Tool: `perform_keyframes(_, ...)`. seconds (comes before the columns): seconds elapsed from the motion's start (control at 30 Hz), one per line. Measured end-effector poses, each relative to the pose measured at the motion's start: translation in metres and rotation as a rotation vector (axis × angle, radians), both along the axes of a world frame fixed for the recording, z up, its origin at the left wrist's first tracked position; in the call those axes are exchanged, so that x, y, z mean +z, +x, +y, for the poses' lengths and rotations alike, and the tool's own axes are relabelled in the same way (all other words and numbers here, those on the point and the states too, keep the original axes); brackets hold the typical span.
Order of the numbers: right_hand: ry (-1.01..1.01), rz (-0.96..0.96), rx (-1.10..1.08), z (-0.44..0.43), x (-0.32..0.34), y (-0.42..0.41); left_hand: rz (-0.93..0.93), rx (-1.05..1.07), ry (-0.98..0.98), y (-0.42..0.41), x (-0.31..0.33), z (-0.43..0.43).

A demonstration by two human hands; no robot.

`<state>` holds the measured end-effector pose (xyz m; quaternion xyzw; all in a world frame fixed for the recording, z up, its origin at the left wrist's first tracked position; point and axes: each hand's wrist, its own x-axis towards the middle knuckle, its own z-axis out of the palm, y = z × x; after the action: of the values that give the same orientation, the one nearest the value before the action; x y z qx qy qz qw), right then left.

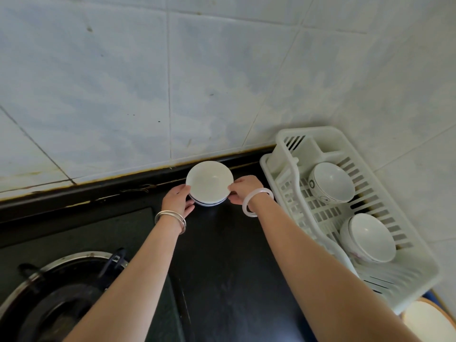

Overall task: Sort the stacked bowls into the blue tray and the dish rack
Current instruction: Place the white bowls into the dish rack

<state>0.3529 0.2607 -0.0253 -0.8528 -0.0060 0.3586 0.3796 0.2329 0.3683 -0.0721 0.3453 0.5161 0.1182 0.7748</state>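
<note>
Both hands are on the stack of bowls (209, 181), which stands on the black counter (234, 255) close under the tiled wall (172, 82). Left hand (176, 199): fingers curled round the stack's left side, thumb up at the top rim. Right hand (243, 190): thumb and fingertips pinching the right rim of the top bowl. The stack is white, the top bowl mouth-up, with a blue line along the edge of a lower bowl. Silver bangles (170, 219) on the left wrist, a pale bangle (256, 201) on the right wrist. Just right of the right hand, near but apart from it: white dish rack (308, 130). It holds two white bowls tilted on edge, one (332, 181) about level with the grip, the other (370, 236) nearer the person. Past the rack's near end is a blue sliver (431, 293), possibly the tray's edge; too little shows to be sure. Down and left of the left forearm: gas burner (61, 292).
</note>
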Motion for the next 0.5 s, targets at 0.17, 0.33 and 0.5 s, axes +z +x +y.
perform_keyframes(0.17, 0.146, 0.2, -0.031, 0.001, 0.003, -0.003, -0.008, -0.039, -0.051, 0.007, 0.013, 0.01)
perform_keyframes(0.33, 0.19, 0.177, -0.062, -0.01, 0.005, -0.009, 0.031, -0.075, 0.001, 0.007, 0.026, 0.004)
perform_keyframes(0.5, 0.329, 0.18, -0.219, -0.041, 0.033, -0.003, -0.039, -0.15, 0.047, 0.015, 0.053, -0.013)
